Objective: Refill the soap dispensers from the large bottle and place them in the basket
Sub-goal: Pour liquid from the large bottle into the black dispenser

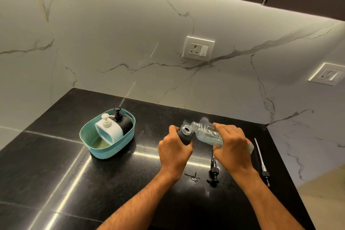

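Nearest the camera, the polished black stone counter lies bare across its left and front, giving broad free room there; its right edge falls away just past the hands to a pale floor. Two black pump heads with long dip tubes lie on the counter: one between the forearms, the other close to the right edge.

The left hand wraps around a black rectangular soap dispenser, uncapped and tilted, its open neck facing up and to the right. The right hand grips a large clear plastic bottle laid nearly on its side, holding pale liquid. The bottle's open mouth sits just beside the dispenser's neck; whether they touch cannot be told. The two hands are near each other but apart.

Further left, well apart from the hands, a teal woven-pattern plastic basket holds a white pump dispenser and a black pump dispenser, side by side.

Behind, the counter ends at a white marble-look wall carrying two white sockets.
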`<state>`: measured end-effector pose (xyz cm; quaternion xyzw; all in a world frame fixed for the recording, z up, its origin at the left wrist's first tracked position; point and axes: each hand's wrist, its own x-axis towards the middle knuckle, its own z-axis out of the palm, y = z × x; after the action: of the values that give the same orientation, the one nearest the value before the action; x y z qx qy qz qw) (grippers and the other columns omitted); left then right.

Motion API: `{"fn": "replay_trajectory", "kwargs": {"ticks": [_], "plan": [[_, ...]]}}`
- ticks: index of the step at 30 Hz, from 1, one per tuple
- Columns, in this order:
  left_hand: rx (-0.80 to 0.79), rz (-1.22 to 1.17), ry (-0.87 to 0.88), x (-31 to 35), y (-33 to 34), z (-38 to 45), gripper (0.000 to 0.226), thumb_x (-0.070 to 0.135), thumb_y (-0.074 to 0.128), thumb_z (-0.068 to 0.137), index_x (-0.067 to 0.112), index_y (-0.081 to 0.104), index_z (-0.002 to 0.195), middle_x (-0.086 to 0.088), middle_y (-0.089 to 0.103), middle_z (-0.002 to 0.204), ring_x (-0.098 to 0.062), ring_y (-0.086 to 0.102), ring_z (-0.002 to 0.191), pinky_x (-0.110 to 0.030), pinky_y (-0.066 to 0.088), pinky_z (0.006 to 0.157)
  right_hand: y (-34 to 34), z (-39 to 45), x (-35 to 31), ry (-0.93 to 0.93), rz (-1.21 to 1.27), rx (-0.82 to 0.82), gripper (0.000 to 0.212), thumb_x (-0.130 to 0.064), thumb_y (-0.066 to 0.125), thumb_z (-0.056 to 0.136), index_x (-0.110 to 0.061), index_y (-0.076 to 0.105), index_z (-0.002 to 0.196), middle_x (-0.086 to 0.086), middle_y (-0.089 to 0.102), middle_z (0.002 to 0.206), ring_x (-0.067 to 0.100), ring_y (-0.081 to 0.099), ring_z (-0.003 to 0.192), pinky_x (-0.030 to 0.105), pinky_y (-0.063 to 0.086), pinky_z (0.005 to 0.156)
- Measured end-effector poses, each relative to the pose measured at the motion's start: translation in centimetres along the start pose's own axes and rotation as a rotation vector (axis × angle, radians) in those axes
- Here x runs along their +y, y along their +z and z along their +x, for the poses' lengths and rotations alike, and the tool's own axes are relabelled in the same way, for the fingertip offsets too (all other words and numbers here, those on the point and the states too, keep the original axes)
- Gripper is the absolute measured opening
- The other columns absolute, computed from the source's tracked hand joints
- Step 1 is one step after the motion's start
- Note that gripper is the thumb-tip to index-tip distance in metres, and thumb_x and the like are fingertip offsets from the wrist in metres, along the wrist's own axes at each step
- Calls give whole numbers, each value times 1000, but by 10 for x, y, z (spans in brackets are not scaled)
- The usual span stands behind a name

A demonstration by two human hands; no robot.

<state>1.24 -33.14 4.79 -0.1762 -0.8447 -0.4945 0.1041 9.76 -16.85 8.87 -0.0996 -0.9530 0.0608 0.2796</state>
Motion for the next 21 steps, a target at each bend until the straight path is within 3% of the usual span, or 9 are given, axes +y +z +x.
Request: {"fn": "replay_trajectory", "kwargs": {"ticks": [3,7,11,14,18,21], "plan": [[-27,-58,8,-2,2,5,41,32,86,80,21,56,105,7,74,90,-9,72,79,-16,54,64,3,-2,7,64,84,3,69,1,89,59,-4,68,125,10,73,111,25,69,102,37,60,88],[-94,-136,28,-7,6,13,41,33,87,82,24,55,106,10,73,96,-6,70,84,-17,57,68,1,-2,17,185,241,56,62,-7,96,60,-9,70,117,5,72,103,15,66,91,13,50,79],[-196,-201,50,-12,11,21,43,36,88,79,25,59,108,13,71,100,-3,68,89,-26,59,74,2,3,39,340,419,91,70,-14,101,51,-12,72,114,0,72,104,15,68,93,28,59,82],[-260,-230,67,-14,14,27,43,28,91,74,23,64,107,15,69,100,0,66,93,-24,57,78,6,6,60,464,564,79,71,-14,102,48,-19,72,112,-4,73,103,16,71,96,38,62,84],[-324,-270,51,-18,21,38,45,21,94,70,23,67,106,14,71,100,-1,67,96,-21,57,81,10,14,85,562,715,43,70,-3,99,49,-27,73,109,-7,77,103,14,73,98,40,63,83],[-390,-293,38,-24,25,49,47,18,95,69,23,69,109,13,72,103,-1,67,98,-19,56,83,14,18,105,618,772,40,69,3,97,51,-21,74,111,-3,77,103,15,74,97,39,63,80]]}}
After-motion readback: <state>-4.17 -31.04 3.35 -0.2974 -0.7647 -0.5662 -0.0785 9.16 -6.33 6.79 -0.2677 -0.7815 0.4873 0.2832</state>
